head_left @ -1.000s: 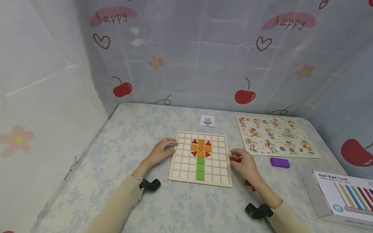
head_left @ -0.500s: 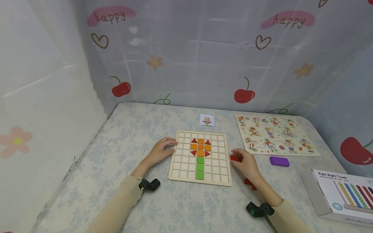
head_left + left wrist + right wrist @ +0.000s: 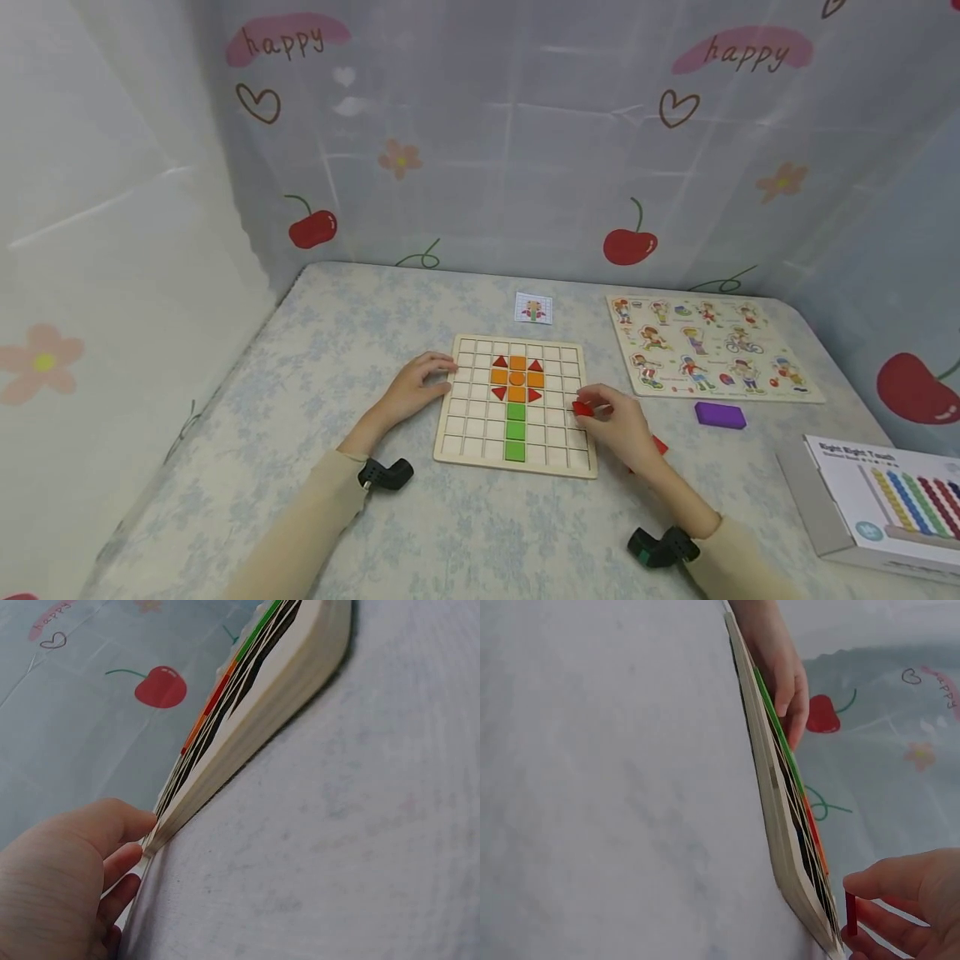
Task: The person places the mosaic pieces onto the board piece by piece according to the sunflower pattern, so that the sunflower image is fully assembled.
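Observation:
A wooden grid board [image 3: 465, 437] lies on the table, bearing orange squares [image 3: 517, 363], an orange round piece [image 3: 517, 379], red triangles [image 3: 535, 366] and a column of green squares [image 3: 515, 430]. At its left edge rests my left hand [image 3: 411, 390]; in the left wrist view its fingertips [image 3: 150, 823] touch the board's rim [image 3: 225, 772]. My right hand [image 3: 621, 425] pinches a small red piece [image 3: 582, 408] over the board's right edge. Edge-on in the right wrist view, that red piece [image 3: 850, 913] stands between thumb and fingers. More red pieces [image 3: 660, 446] lie partly hidden beneath the right hand and wrist.
Behind the board lies a small pattern card [image 3: 533, 308]. To the right are a picture puzzle board [image 3: 712, 350], a purple block [image 3: 720, 415] and a white box [image 3: 885, 508] with a bead picture. A printed curtain [image 3: 480, 150] surrounds the table.
My right hand has lifted a red piece from beside the board and moved left with it to the board's right edge. My left hand has stayed in place.

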